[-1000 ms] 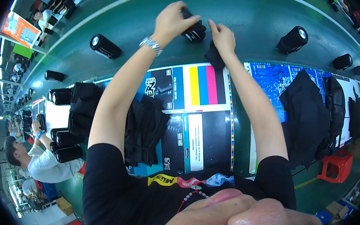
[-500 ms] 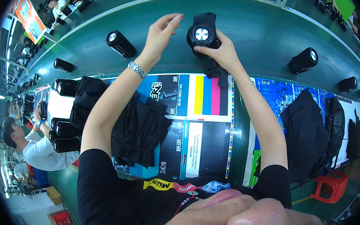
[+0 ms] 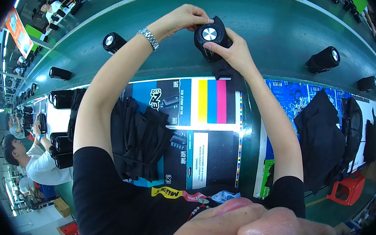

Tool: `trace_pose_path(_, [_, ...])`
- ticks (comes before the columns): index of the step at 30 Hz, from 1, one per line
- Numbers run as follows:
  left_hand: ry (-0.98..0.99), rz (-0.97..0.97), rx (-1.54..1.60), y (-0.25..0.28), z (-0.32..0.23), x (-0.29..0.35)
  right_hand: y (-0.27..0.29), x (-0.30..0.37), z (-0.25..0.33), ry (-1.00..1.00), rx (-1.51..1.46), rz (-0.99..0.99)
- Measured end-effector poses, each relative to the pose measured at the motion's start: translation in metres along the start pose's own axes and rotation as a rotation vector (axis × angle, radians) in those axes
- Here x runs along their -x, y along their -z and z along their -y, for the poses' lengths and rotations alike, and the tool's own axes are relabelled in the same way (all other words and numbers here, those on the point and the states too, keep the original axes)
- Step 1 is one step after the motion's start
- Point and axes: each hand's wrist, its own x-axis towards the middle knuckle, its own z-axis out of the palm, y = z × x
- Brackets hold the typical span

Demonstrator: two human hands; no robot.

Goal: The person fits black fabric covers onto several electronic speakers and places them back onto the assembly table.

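A black cylindrical speaker [image 3: 210, 34] with a shiny silver end disc faces me above the green bench, with a piece of black cloth [image 3: 222, 69] behind and below it. My right hand [image 3: 237, 52] is wrapped around the speaker's right side, its thumb near the disc. At the top edge, the fingertips of my left hand [image 3: 190, 18] are pinched together on the cloth where a corner sticks up beside the speaker. How much of the speaker the cloth covers is hidden.
More black speakers stand along the bench, one at the left [image 3: 113, 42] and one at the right [image 3: 324, 59]. Piles of black cloth [image 3: 138, 139] lie on printed sheets [image 3: 209, 100] nearer me. A person in white [image 3: 44, 159] works at the far left; a red stool [image 3: 347, 189] is lower right.
My left hand has moved right, from open beside the speaker to pinching the cloth at its top. My right hand keeps its hold. The cloth's raised end has dropped lower.
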Motion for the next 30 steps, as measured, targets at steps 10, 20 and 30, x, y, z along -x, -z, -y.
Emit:
trace_pose_path(10, [-0.719,-0.225,-0.639,-0.015,-0.051,0.023,0.019,-0.012,-0.027,-0.028,-0.116,-0.038])
trace_pose_path(20, [-0.738,-0.465,-0.202,-0.044,-0.053,0.026,0.107,0.003,-0.041,0.035,0.263,0.330])
trace_pose_path(30, [-0.020,-0.295,1.173,-0.121,-0.020,-0.042,0.039,-0.069,-0.040,-0.302,-0.510,-0.292])
